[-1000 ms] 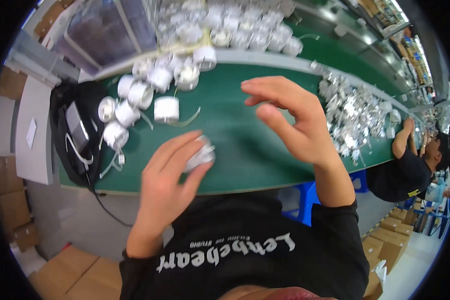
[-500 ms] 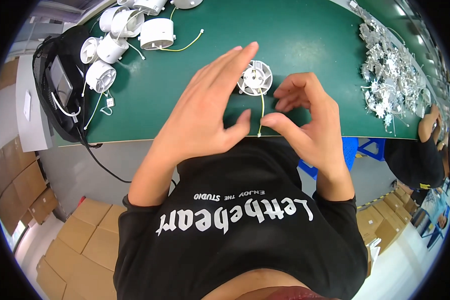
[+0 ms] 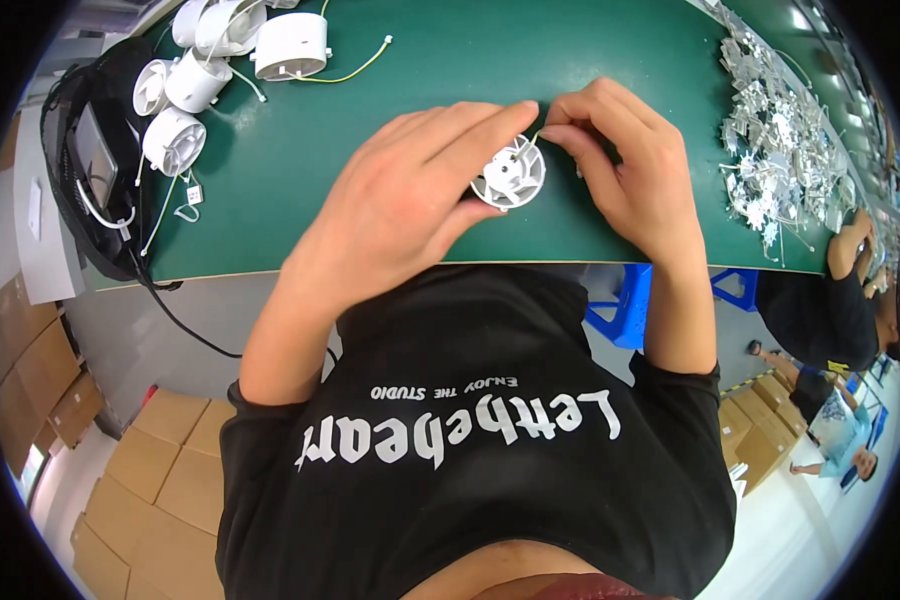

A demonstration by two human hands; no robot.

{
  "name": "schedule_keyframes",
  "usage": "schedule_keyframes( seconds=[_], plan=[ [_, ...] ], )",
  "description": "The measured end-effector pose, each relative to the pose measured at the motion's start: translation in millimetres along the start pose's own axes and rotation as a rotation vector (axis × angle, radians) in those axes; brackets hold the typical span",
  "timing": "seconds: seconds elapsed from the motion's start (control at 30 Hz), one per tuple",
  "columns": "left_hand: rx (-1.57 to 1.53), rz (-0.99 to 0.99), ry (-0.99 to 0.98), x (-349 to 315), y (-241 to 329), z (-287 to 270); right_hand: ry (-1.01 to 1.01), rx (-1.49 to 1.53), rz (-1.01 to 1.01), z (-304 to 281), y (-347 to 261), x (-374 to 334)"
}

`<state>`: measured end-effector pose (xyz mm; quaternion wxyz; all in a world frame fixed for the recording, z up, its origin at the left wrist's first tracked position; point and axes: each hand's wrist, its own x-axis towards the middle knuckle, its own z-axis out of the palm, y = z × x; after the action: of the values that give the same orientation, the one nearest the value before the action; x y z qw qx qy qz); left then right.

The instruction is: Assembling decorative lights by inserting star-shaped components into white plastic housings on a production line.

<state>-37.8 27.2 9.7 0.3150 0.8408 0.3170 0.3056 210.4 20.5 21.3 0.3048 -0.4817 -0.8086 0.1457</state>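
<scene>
In front of me on the green table (image 3: 370,110) is a white round fan housing (image 3: 510,185) with spokes around its hub, its open face up. My left hand (image 3: 395,200) is closed around its left side, thumb at the near rim and fingers at the far side. A thin yellow-green wire (image 3: 532,140) rises from the hub toward the upper right. My right hand (image 3: 635,165) pinches it between thumb and forefinger, just off the housing's rim. The wire's far end is hidden by the right fingers.
Several white cylindrical housings (image 3: 292,48) with wires stand at the upper left. Beside them lies a black mesh bag (image 3: 65,215) with a boxy device. A heap of small white and clear parts (image 3: 780,150) covers the right side. A co-worker's arm (image 3: 842,250) reaches in near it.
My left hand has closed on the housing. The wire, which hung toward me, now points away to the upper right, and my right hand has moved up and pinched it.
</scene>
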Motion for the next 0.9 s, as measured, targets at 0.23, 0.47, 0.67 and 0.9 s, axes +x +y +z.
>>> schedule_keyframes(
  seconds=[0.23,0.47,0.67,0.9],
  plan=[
    [0.024,0.065,-0.134,1,-1,-17,-0.055,0.080,0.083,-1,-5,-13],
    [0.066,-0.012,0.016,-11,18,8,0.254,-0.198,0.118,-46,23,-11],
    [0.088,0.010,0.092,-14,16,12,0.285,-0.824,0.220,-145,127,-22],
    [0.081,0.020,0.102,-13,11,15,0.011,-0.776,0.411,-172,144,-6]
  ],
)
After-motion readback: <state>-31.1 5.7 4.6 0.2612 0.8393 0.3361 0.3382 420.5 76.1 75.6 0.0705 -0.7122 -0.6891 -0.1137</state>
